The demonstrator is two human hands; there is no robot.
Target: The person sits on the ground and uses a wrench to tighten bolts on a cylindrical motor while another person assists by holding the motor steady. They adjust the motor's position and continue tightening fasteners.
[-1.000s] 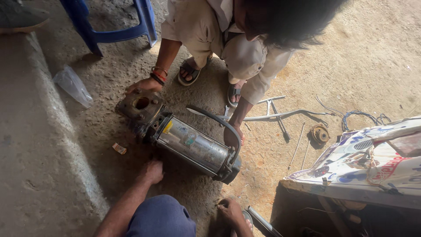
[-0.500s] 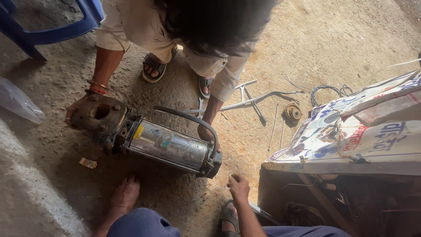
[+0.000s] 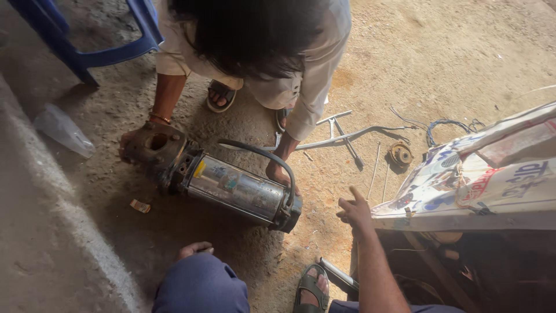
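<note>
A steel-bodied pump (image 3: 231, 188) with a rusty flanged end (image 3: 153, 145) and a curved black handle lies on its side on the dirt floor. Another person crouches behind it, one hand on the flange and the other by the handle end. My left hand (image 3: 195, 249) rests on the ground just in front of the pump, beside my knee, fingers curled and mostly hidden. My right hand (image 3: 354, 210) hovers with fingers apart to the right of the pump's end cap, holding nothing.
Metal rods and a wheel wrench (image 3: 341, 136) lie behind the pump, with a small round part (image 3: 399, 153) and a wire coil (image 3: 446, 127). A printed sack (image 3: 486, 174) covers a bench at right. A blue plastic chair (image 3: 87, 40) and a clear bag (image 3: 61, 130) sit at left.
My right hand has lifted off the ground and moved right, toward the bench edge. My left hand has drawn back near my knee. The view has shifted.
</note>
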